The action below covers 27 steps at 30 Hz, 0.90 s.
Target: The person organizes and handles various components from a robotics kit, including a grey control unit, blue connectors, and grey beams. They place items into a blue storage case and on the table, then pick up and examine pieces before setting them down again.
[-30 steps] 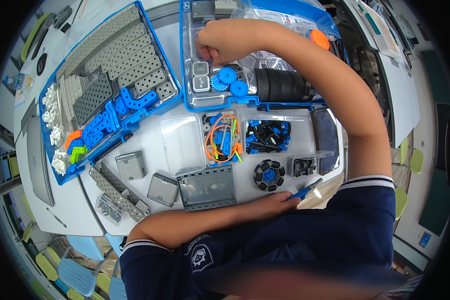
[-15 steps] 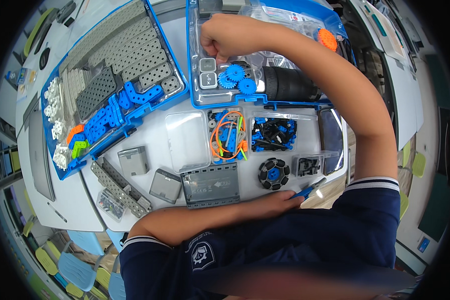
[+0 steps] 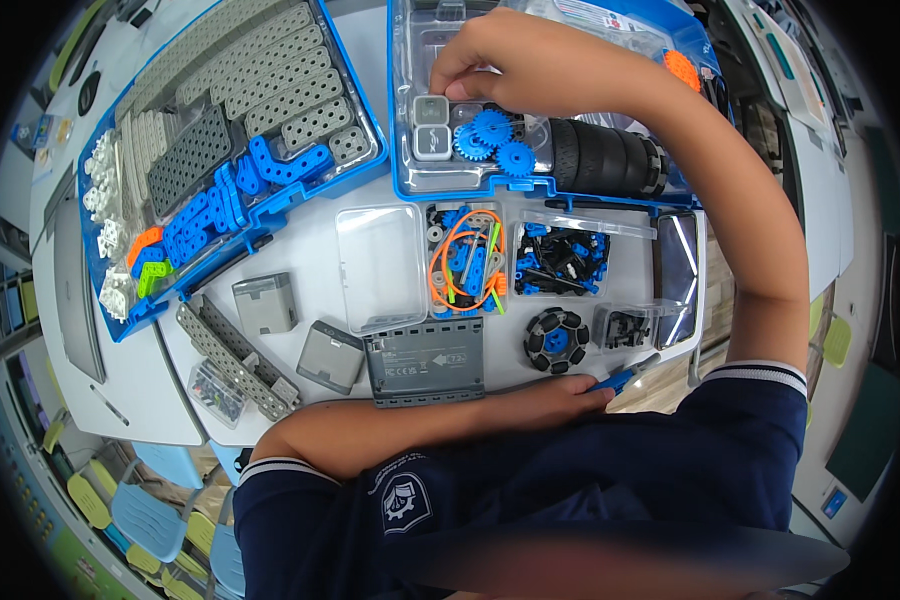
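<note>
My right hand (image 3: 505, 62) reaches over the far blue bin (image 3: 398, 150), thumb and forefinger bent close together. Just below its fingertips sit two square grey-topped pieces (image 3: 431, 143); whether the fingers hold anything small is hidden. Blue gears (image 3: 491, 127) and black tyres (image 3: 610, 158) lie beside them in the clear tray. Close to my body, my left hand (image 3: 567, 396) is closed around a blue-handled tool (image 3: 617, 381) with a thin tip pointing right. A black wheel with a blue hub (image 3: 557, 340) rests near that hand.
At the left, a second blue bin (image 3: 270, 212) holds grey perforated plates and blue connectors. Small-parts boxes, one with black pins (image 3: 562, 262), stand mid-table beside an open clear lid (image 3: 378, 270). A dark grey module (image 3: 425, 362), a grey beam (image 3: 238, 358) and a phone (image 3: 676, 275) lie around.
The view has shifted slightly. My right fingertips have moved from beside the square pieces to just beyond their far edge. My left hand keeps its hold on the tool.
</note>
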Tool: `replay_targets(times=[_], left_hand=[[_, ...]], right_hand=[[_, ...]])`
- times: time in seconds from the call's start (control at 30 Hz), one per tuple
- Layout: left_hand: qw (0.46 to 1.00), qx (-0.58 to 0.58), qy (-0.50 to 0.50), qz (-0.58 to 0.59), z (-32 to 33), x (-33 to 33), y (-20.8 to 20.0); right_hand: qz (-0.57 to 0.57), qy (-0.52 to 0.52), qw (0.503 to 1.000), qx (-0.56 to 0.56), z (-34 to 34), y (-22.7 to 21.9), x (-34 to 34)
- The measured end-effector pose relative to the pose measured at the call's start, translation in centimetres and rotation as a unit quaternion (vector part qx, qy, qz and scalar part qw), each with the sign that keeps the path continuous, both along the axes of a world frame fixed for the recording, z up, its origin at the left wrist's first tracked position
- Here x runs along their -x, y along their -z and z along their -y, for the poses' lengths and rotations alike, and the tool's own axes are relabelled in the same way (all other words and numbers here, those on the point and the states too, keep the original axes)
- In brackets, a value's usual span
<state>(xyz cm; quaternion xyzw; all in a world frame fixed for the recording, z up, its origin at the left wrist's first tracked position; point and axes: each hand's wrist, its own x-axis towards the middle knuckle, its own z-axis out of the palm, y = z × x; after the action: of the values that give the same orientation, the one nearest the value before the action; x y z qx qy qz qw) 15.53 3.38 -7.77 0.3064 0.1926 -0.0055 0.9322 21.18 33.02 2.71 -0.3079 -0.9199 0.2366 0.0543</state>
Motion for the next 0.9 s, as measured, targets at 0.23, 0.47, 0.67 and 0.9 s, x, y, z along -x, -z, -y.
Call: replay_targets(times=[0.23, 0.47, 0.67, 0.9], left_hand=[[1.0, -0.024, 0.011, -0.006, -0.7, 0.3, -0.7], [0.997, -0.023, 0.068, -0.023, -1.8, 0.9, -1.7], [0.998, -0.019, 0.06, -0.015, -1.6, 0.7, -1.5], [0.997, -0.054, 0.06, -0.005, -1.3, 0.7, -0.8]], right_hand=[[0.017, 0.016, 0.995, 0.097, -1.4, -4.0, -0.9], [0.0, 0.047, 0.998, -0.033, -3.3, -3.9, -1.3], [0.005, 0.037, 0.992, -0.124, -5.2, -2.6, -1.2], [0.045, 0.128, 0.937, -0.321, -6.9, -1.7, -1.5]])
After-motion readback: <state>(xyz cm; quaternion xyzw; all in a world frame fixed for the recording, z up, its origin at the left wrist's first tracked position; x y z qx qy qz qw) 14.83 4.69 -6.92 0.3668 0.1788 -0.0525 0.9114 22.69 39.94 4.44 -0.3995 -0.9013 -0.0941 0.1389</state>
